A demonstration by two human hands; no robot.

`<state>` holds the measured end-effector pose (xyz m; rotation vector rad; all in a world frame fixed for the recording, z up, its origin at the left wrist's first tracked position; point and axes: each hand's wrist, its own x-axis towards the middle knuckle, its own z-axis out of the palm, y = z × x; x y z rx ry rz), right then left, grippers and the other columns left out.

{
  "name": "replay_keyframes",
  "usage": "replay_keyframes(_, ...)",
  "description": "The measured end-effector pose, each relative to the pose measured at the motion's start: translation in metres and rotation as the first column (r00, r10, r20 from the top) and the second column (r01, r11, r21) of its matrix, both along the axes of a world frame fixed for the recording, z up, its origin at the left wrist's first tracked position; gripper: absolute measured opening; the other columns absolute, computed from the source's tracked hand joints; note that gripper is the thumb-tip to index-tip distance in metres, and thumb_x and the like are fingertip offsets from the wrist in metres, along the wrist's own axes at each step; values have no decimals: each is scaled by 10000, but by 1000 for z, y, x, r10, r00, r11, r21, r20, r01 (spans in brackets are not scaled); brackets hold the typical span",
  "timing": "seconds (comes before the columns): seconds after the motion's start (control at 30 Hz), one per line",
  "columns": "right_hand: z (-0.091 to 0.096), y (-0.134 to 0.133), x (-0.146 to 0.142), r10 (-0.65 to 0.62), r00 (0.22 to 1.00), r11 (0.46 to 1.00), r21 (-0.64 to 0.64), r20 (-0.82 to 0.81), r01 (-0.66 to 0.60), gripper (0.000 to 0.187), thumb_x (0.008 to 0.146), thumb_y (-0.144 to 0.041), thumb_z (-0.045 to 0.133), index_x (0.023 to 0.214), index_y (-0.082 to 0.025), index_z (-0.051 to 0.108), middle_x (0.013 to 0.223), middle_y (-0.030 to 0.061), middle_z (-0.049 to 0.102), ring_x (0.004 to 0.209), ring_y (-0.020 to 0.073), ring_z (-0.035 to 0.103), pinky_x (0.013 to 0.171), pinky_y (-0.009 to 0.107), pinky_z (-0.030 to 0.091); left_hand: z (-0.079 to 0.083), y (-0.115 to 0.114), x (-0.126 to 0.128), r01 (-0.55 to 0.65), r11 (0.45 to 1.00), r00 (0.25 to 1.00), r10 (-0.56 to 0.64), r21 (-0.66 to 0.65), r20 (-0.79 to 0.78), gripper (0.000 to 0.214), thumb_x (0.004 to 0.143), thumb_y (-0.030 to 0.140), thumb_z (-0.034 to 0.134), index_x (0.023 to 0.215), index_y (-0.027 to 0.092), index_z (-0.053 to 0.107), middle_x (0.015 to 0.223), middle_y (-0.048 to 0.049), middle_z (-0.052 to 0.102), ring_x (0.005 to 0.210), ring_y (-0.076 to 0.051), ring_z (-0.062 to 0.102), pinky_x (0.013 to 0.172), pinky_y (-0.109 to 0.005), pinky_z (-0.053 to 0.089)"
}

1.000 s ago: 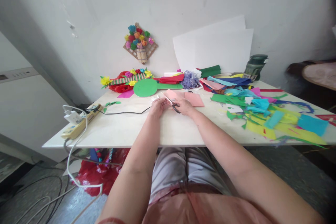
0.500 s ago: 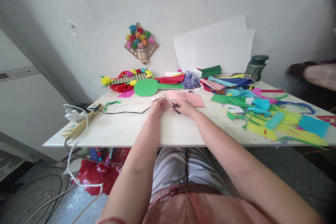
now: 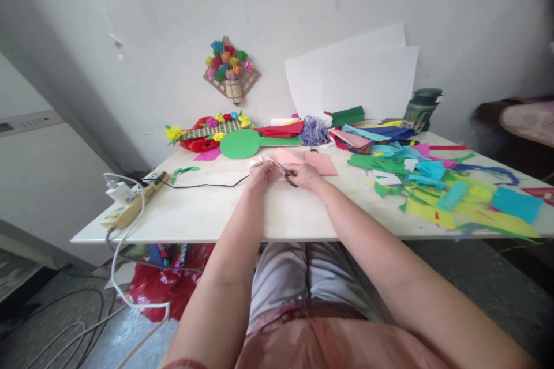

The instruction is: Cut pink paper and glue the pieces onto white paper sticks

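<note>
My right hand (image 3: 306,176) is closed on a pair of scissors (image 3: 291,179) with dark handles. Their blades point up and left, toward the fingers of my left hand (image 3: 262,174). The left hand is closed in a pinch close to the blades. Whatever sits between its fingertips is too small to make out. Just behind both hands lies a salmon-pink paper sheet (image 3: 322,162) on the white table (image 3: 298,219). Small white bits show by the left fingertips.
A green paddle-shaped piece (image 3: 240,145) lies behind my hands, near a purple yarn bundle (image 3: 315,131). Coloured paper scraps (image 3: 433,202) cover the right side. At left stand a power strip (image 3: 130,207) and a black cable (image 3: 203,185). A green bottle (image 3: 422,110) stands back right.
The scissors' blades have shifted slightly at the left fingertips. Both hands stay nearly in place, and the rest of the table looks the same.
</note>
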<state>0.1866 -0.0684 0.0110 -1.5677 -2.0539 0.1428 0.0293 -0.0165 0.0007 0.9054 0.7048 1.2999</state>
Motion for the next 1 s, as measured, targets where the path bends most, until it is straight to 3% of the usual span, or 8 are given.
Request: replay_keyframes(1.0,-6,7,0,27,999,999,38,17,-27,396,721,-568,551,1001,-316,675,938,-5,693,796,175,623,666,242,432,1,0,0,-16,1000,999,17,-19,43,38,645,43,590,637,79,582,561,-42,610,535,-109,595,635,-257,516)
